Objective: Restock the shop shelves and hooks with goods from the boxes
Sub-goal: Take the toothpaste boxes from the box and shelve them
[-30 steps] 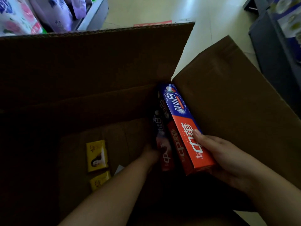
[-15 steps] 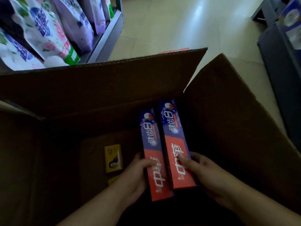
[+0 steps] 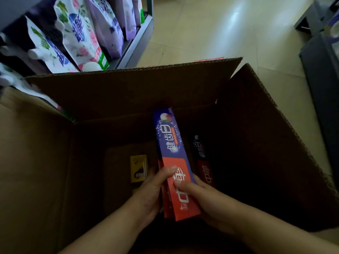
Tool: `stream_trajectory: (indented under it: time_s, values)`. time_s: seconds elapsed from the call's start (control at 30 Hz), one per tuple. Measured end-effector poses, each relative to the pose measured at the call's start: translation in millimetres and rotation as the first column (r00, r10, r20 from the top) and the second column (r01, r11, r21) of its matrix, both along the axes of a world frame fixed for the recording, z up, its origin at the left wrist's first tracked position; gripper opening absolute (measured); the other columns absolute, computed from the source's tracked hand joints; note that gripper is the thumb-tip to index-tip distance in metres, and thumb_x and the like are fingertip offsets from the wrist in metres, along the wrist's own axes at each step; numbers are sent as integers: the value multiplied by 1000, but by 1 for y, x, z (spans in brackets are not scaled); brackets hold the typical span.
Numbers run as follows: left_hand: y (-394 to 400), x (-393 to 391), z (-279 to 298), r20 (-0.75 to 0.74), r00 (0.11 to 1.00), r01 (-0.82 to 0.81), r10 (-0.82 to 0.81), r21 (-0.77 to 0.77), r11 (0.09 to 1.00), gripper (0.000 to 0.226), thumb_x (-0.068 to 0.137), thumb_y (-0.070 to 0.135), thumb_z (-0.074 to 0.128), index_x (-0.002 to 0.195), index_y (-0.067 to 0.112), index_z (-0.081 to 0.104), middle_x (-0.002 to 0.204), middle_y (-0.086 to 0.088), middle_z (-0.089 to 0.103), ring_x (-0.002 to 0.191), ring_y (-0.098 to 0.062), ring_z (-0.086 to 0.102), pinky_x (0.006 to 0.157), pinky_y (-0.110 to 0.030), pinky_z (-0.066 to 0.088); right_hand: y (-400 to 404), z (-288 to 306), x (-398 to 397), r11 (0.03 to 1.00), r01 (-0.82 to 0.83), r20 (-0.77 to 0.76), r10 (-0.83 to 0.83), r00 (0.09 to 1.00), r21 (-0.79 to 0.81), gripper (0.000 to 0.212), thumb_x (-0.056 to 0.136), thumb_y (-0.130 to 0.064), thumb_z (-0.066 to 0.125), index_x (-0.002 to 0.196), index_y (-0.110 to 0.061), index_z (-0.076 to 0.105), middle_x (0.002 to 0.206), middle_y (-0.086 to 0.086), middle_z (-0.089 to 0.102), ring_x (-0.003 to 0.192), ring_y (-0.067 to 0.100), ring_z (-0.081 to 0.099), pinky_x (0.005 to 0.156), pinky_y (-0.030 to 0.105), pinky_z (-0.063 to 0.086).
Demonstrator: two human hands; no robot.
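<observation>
Both hands grip a stack of toothpaste cartons [image 3: 172, 162] over the open box [image 3: 266, 143]. The left hand [image 3: 154, 191] has its thumb across the orange face and its fingers curled behind the left edge. The right hand [image 3: 207, 198] pinches the same low end from the other side, thumb on top and fingers beneath. A second orange edge shows under the top carton, so I judge it as 2 cartons pressed together, though the lower one is mostly hidden. The blue end points away from the hands and tilts up, clear of the box walls.

1 more carton [image 3: 203, 158] lies in the dark just beyond the right hand, on the box floor. A yellow pack [image 3: 138, 168] sits just past the left hand's fingers, also on the floor of the box.

These cartons are probably light, stiff along their length and thin-walled, so a hard squeeze on the broad faces could dent them. The print looks glossy, so 2 held flat together may slide on each other. Holding them across the narrow edges nearer the middle would likely steady the long end better than this low grip.

Pouches [image 3: 80, 39] stand on a shelf [image 3: 135, 41] far beyond the left hand.
</observation>
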State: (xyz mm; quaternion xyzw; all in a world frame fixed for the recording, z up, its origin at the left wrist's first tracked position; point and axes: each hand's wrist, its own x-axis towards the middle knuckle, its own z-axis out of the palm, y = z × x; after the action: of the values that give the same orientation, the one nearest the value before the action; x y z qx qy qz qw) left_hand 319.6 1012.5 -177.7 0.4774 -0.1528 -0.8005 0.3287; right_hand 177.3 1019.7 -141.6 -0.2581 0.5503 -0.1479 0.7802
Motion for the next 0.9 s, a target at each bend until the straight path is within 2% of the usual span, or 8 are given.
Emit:
stream_trajectory:
  time_s: [0.07, 0.17, 0.37, 0.53, 0.63, 0.7, 0.8, 0.9]
  values:
    - [5, -1, 5, 12, 1000, -2, 2, -36, 999, 81, 50, 38, 79, 125, 17, 57, 104, -15, 72, 92, -31, 71, 70, -39, 57, 2, 2, -6, 999, -15, 8, 14, 1000, 31, 84, 59, -46, 83, 134, -32, 45, 114, 5, 70, 102, 23, 69, 94, 43, 53]
    - [9, -3, 10, -12, 999, 43, -44, -71, 997, 83, 47, 41, 78, 124, 20, 56, 105, -15, 72, 93, -32, 71, 67, -37, 58, 1, 5, -16, 999, -48, -43, 48, 998, -6, 75, 59, -41, 77, 127, -26, 50, 107, 4, 71, 95, 20, 71, 88, 38, 55]
    - [3, -3, 13, 31, 995, 96, -96, -8, 995, 81, 43, 48, 77, 117, 22, 60, 101, -13, 73, 91, -30, 71, 71, -40, 57, 0, 6, -17, 998, -57, -62, 58, 996, 18, 75, 63, -36, 83, 127, -26, 46, 110, 3, 71, 96, 17, 71, 87, 35, 56]
    - [-1, -3, 6, 89, 981, 168, -170, 24, 985, 74, 51, 49, 78, 117, 23, 60, 102, -8, 74, 94, -26, 71, 72, -37, 56, -4, 6, -28, 998, -68, -104, 69, 992, 16, 54, 58, -38, 77, 104, -33, 48, 100, 0, 70, 86, 13, 71, 79, 30, 56]
    - [-4, -11, 4, 86, 980, 177, -178, 21, 984, 78, 51, 49, 81, 119, 20, 60, 103, -10, 74, 94, -26, 71, 71, -37, 58, -6, 8, -36, 999, -46, -141, 42, 989, -19, 53, 56, -39, 75, 101, -34, 48, 98, -1, 70, 83, 12, 71, 76, 29, 56]
    - [-8, -20, 7, 49, 983, 180, -179, -26, 983, 75, 46, 55, 84, 110, 20, 68, 101, -10, 74, 92, -25, 72, 68, -34, 59, -8, 12, -42, 999, -18, -154, 13, 988, -31, 52, 55, -39, 76, 99, -33, 50, 93, -1, 72, 81, 13, 72, 74, 31, 56]
    - [-20, -29, 11, -10, 995, 95, -95, -5, 995, 60, 63, 66, 63, 95, 16, 73, 90, -7, 75, 77, -20, 72, 59, -26, 56, -15, 23, -59, 999, 1, -163, -10, 987, -53, 72, 49, -36, 91, 110, -24, 54, 89, 5, 75, 76, 18, 73, 71, 34, 57]
    - [-33, -33, -24, 215, 975, 35, -53, 89, 995, 46, 83, 56, 47, 103, 17, 63, 88, -2, 66, 71, -16, 60, 63, -28, 44, -19, 39, -84, 996, 48, -133, -58, 989, -80, 95, 24, -38, 92, 110, -11, 63, 88, 15, 75, 67, 23, 72, 57, 31, 57]
